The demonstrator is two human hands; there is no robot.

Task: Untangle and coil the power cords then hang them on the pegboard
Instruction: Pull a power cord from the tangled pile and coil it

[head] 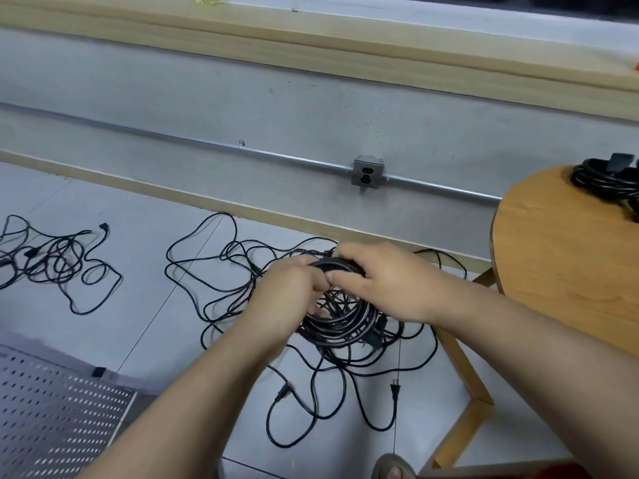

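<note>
A coil of black power cord [340, 324] hangs in front of me above the floor. My left hand [288, 293] grips its left side and my right hand [383, 285] closes over its top. Below it a loose tangle of black cords [262, 271] spreads over the grey tiles, with one plug [394, 392] dangling from a straight strand and another plug [281, 395] lying on the floor. A second, smaller tangle [55, 262] lies at the far left. The white pegboard [52, 420] lies at the bottom left.
A round wooden table [567, 261] stands at the right with a coiled black cord [603, 181] on it; its wooden leg frame [466, 385] reaches the floor. A wall socket [368, 172] sits on a metal conduit. A sandalled foot [394, 468] shows at the bottom.
</note>
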